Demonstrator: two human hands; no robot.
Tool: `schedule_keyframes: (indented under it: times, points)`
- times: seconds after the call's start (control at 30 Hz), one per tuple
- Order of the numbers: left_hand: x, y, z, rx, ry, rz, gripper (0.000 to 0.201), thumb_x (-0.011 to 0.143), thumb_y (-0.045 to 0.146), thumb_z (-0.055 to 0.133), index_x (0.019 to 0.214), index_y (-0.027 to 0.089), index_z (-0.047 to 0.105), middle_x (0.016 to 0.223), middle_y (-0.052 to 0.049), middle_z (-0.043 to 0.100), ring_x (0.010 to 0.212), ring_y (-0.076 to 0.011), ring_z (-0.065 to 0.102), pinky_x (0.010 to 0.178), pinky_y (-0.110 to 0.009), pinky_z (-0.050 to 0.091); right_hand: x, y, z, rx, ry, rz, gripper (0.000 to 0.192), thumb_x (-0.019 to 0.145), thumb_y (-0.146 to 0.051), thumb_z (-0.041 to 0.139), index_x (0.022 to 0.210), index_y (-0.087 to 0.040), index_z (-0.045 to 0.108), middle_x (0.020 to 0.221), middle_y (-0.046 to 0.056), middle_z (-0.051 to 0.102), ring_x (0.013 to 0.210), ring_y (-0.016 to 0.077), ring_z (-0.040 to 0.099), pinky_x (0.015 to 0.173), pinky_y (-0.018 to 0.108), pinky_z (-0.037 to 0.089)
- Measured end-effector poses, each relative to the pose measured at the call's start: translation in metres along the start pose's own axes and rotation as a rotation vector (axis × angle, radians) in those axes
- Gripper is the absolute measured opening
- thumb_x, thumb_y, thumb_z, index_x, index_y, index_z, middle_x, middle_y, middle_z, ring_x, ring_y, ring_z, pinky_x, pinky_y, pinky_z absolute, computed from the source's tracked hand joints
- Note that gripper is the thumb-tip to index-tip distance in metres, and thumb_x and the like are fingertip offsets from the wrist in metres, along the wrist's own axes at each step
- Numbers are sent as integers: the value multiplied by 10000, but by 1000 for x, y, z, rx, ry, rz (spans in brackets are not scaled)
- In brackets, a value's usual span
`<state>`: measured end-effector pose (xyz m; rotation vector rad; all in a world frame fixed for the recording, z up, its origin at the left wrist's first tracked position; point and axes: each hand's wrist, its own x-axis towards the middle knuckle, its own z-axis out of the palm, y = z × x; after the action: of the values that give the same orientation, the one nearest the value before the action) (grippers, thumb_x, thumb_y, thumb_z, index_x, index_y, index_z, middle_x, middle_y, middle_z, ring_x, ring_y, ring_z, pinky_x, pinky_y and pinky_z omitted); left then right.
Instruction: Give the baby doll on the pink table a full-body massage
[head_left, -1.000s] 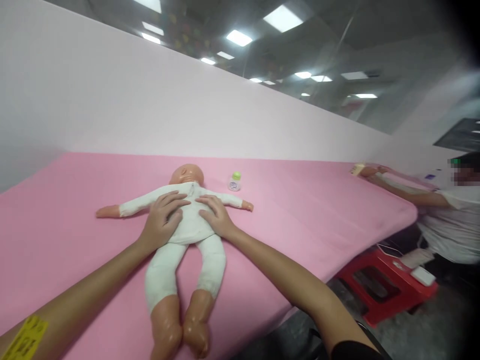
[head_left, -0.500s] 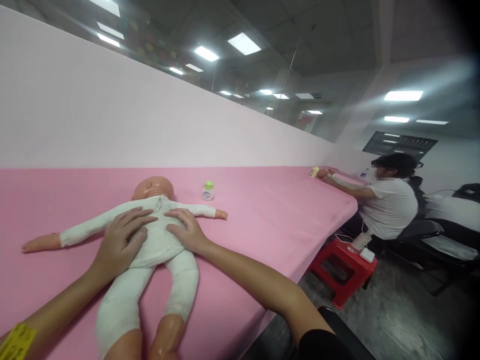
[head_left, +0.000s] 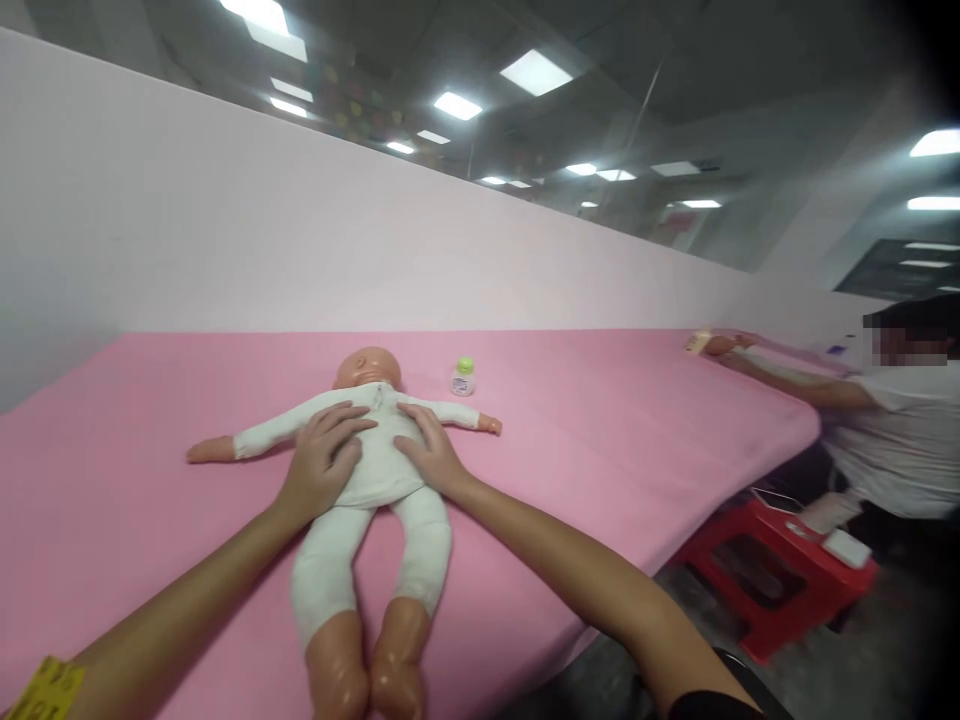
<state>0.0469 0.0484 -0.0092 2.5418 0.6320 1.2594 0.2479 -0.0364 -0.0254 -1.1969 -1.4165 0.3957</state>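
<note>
The doll point(head_left: 381, 470), dressed in white, was stretched out on the pink cloth point(head_left: 585, 450), its head pointed toward the white wall point(head_left: 300, 240) and its arms spread. Its torso was covered at one side by the left hand point(head_left: 326, 458) and at the other by the right hand point(head_left: 430, 447), both laid unclenched with fingers parted. A small green-capped bottle point(head_left: 463, 378) was stood upright near the doll's head. Farther right, a red stool point(head_left: 772, 565) was placed beside the cloth's edge; beyond, a blurred object, possibly another doll point(head_left: 721, 346), was reached by a co-worker point(head_left: 900, 440).
</note>
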Motion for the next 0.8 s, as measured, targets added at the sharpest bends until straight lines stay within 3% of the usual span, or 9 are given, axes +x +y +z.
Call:
schedule_keyframes:
  times: [0.4,0.8]
  points:
    - [-6,16,-1,-59,-10,-63,341,949,193,474,1168,258,727,1381,-24,644,1388,-277,470,1198,-542,330,-8,-2,-3,-28,-61,18,376,924,-345,632,1295,-296,665,1381,62,583,1390,253,483,1238,464,326]
    - [-14,21,4,-103,14,-90,331,918,176,509,1155,241,732,1365,-61,655,1369,-281,486,1187,-542,340,-15,3,-8,-96,-100,2,390,955,-408,600,1323,-295,664,1417,79,569,1402,271,470,1233,514,324]
